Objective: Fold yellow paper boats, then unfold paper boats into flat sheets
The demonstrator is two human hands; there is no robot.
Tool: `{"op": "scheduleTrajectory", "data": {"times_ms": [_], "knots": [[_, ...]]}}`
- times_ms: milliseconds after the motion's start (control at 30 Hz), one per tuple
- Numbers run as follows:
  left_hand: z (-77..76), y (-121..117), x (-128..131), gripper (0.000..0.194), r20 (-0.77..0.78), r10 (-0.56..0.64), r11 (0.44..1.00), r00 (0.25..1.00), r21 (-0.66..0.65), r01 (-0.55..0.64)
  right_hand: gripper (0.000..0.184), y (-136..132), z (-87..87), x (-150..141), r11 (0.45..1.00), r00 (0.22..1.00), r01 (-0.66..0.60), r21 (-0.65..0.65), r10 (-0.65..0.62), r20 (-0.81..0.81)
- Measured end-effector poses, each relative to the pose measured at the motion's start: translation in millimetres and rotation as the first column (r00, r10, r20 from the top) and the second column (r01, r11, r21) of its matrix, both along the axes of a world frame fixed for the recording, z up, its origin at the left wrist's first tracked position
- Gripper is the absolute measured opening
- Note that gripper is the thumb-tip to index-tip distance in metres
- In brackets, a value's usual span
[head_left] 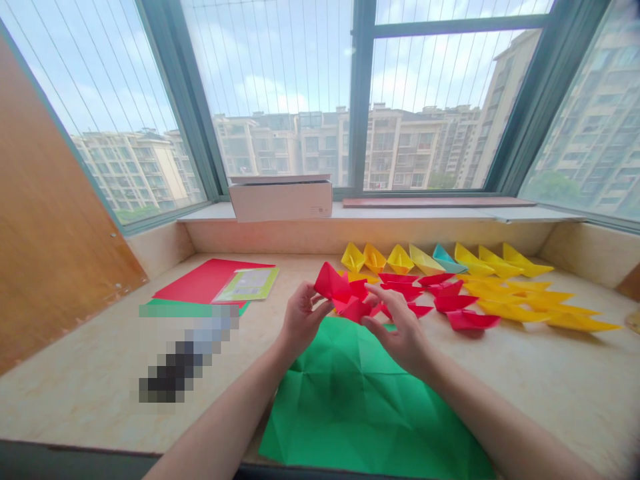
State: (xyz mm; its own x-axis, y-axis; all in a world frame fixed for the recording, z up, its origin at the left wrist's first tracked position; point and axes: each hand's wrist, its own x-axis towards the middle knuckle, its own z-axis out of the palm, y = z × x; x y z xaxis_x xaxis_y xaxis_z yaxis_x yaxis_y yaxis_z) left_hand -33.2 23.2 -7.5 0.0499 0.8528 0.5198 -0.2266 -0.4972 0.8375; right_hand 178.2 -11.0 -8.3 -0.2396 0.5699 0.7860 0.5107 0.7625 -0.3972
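Note:
Between my two hands is a red paper boat [336, 285], held above the far edge of a creased green sheet [357, 400]. My left hand [304, 313] pinches its left side between thumb and fingers. On the other side, my right hand [397, 327] has its thumb and fingertips against the boat's right side. Just behind my right hand lie several red paper boats [473, 321]. Yellow paper boats [583, 323] lie farther right, and a row of mostly yellow ones with one blue boat [447, 259] stands at the back.
At the left lie red paper [197, 280], green paper [170, 309] and a clear packet with a yellow-green border [255, 283]. A blurred-out object [183, 360] sits nearer. A white box [281, 200] stands on the window ledge [395, 212], and a wooden panel [55, 200] bounds the left side.

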Motion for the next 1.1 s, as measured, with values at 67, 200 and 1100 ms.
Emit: {"op": "scheduleTrajectory", "data": {"times_ms": [67,200,1100], "knots": [[1.8,-2,1,0.025,0.02,0.02,0.999,1.0,0.03,-0.021,0.04,2,1.9,2,0.998,0.997,-0.016,0.055,0.011,0.081],[7.2,-4,0,0.026,0.062,0.092,0.995,0.994,0.043,-0.095,0.038,2,5.4,2,0.988,0.989,0.03,0.151,-0.051,0.141],[15.5,-12,6,0.048,-0.008,-0.361,0.911,0.933,-0.219,0.35,0.034,8,25.6,2,0.846,0.59,-0.396,-0.356,-0.062,-0.805]]}}
